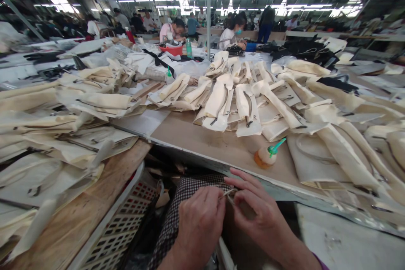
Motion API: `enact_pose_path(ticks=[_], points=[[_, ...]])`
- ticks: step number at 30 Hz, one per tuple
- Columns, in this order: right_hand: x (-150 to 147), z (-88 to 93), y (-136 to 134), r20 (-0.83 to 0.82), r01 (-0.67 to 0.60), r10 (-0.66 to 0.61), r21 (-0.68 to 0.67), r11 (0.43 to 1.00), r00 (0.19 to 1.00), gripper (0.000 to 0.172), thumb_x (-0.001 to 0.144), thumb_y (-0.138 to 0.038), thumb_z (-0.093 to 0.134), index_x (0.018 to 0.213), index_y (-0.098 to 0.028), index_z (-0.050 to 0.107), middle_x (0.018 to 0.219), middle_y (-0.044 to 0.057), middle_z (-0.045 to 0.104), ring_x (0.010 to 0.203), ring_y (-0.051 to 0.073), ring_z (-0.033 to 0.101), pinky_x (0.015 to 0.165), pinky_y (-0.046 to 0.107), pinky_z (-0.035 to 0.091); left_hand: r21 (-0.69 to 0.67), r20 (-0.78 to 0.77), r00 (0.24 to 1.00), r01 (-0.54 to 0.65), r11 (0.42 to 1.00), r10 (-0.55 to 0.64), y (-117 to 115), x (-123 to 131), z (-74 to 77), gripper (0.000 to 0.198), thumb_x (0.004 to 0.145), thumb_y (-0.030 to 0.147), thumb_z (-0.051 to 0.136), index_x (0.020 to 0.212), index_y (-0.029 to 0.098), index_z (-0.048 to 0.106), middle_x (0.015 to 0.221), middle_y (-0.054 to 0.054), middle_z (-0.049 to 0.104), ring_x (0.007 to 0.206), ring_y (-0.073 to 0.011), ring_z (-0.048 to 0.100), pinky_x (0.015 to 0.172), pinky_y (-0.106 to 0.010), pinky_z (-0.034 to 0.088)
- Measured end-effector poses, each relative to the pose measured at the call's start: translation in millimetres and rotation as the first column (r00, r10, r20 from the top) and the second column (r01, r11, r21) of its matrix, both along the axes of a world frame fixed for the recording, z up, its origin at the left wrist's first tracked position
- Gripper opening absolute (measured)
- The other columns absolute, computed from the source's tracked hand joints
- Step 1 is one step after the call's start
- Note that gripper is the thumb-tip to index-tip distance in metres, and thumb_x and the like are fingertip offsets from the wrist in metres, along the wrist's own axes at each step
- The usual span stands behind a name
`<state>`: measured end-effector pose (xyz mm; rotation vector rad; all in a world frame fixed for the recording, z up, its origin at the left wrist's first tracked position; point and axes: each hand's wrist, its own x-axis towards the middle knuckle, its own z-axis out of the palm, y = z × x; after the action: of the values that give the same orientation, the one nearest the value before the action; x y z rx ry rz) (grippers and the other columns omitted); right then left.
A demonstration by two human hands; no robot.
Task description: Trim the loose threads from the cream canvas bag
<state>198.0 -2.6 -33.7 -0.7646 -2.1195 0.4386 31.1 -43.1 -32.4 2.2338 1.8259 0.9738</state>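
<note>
My left hand [202,215] is closed, its fingers curled round one end of a thin cream strip [229,192] just off the table's front edge. Beside it, my right hand [259,215] pinches the strip between thumb and index finger, with the other fingers stretched out. Both hands are above my lap, over a checked cloth [182,202]. On the brown tabletop [202,133] beyond them stands a small round orange-brown container with a green nozzle [265,157]. Cream fabric pieces with dark zippers [220,99] lie piled behind it.
A white plastic basket [125,219] stands at the lower left beside a wooden board [104,190] with more cream pieces. Further back are a metal pole [208,12], a red basin [172,49], a green bottle [189,47], dark fabric and several people at tables.
</note>
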Motion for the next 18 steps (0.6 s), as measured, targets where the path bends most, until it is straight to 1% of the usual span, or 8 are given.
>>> enact_pose_path(ticks=[3, 5, 9, 11, 15, 18], points=[[4.8, -0.7, -2.6, 0.002, 0.013, -0.013, -0.052, 0.999, 1.000, 0.018, 0.085, -0.004, 0.049, 0.083, -0.021, 0.054, 0.118, 0.007, 0.067, 0.126, 0.026, 0.051, 0.100, 0.047, 0.048, -0.034, 0.049, 0.999, 0.024, 0.999, -0.022, -0.2, 0.1, -0.6, 0.014, 0.088, 0.011, 0.054, 0.082, 0.021, 0.063, 0.076, 0.001, 0.070, 0.071, -0.0191, 0.068, 0.063, -0.027, 0.046], [7.5, -0.4, -3.4, -0.006, -0.002, 0.002, -0.078, 0.997, 1.000, 0.019, 0.085, -0.003, 0.049, 0.083, -0.022, 0.053, 0.116, 0.006, 0.067, 0.125, 0.025, 0.051, 0.101, 0.045, 0.048, -0.073, 0.081, 0.996, 0.035, 0.997, -0.029, -0.8, -0.1, 0.1, 0.013, 0.087, 0.010, 0.057, 0.083, 0.021, 0.063, 0.078, 0.002, 0.071, 0.074, -0.0189, 0.068, 0.065, -0.027, 0.046], [10.0, 1.2, -2.1, -0.010, -0.065, 0.064, -0.079, 0.995, 0.998, 0.020, 0.085, -0.002, 0.048, 0.085, -0.021, 0.052, 0.112, 0.006, 0.066, 0.126, 0.026, 0.049, 0.101, 0.045, 0.047, -0.184, 0.130, 0.991, 0.036, 0.982, -0.012, -0.6, -1.3, 5.7, 0.013, 0.087, 0.012, 0.059, 0.084, 0.022, 0.065, 0.082, 0.003, 0.072, 0.078, -0.0184, 0.069, 0.069, -0.027, 0.046], [10.2, 1.6, -1.2, 0.002, -0.069, 0.070, -0.063, 0.996, 0.998, 0.020, 0.085, -0.001, 0.048, 0.086, -0.021, 0.052, 0.111, 0.006, 0.064, 0.126, 0.027, 0.047, 0.101, 0.047, 0.046, -0.251, 0.143, 0.990, 0.033, 0.968, 0.003, 0.7, -2.1, 9.5, 0.014, 0.088, 0.012, 0.058, 0.084, 0.023, 0.066, 0.083, 0.003, 0.072, 0.080, -0.0183, 0.069, 0.070, -0.027, 0.046], [11.4, 2.1, -4.7, 0.049, -0.005, 0.005, -0.003, 1.000, 0.999, 0.022, 0.086, 0.000, 0.046, 0.091, -0.019, 0.055, 0.118, 0.010, 0.055, 0.123, 0.030, 0.045, 0.099, 0.050, 0.044, -0.320, 0.183, 0.983, 0.038, 0.947, 0.023, 2.4, -2.7, 14.9, 0.017, 0.084, 0.008, 0.059, 0.085, 0.023, 0.067, 0.086, 0.004, 0.073, 0.083, -0.0180, 0.069, 0.072, -0.026, 0.046], [13.4, 3.9, -11.7, 0.094, 0.061, -0.062, 0.007, 0.998, 0.994, 0.018, 0.089, -0.003, 0.047, 0.095, -0.018, 0.056, 0.117, 0.013, 0.051, 0.112, 0.028, 0.050, 0.089, 0.046, 0.048, -0.322, 0.229, 0.973, 0.052, 0.945, 0.025, 0.6, -1.3, 15.5, 0.020, 0.081, 0.006, 0.059, 0.085, 0.024, 0.068, 0.088, 0.004, 0.074, 0.084, -0.0174, 0.069, 0.073, -0.025, 0.046]])
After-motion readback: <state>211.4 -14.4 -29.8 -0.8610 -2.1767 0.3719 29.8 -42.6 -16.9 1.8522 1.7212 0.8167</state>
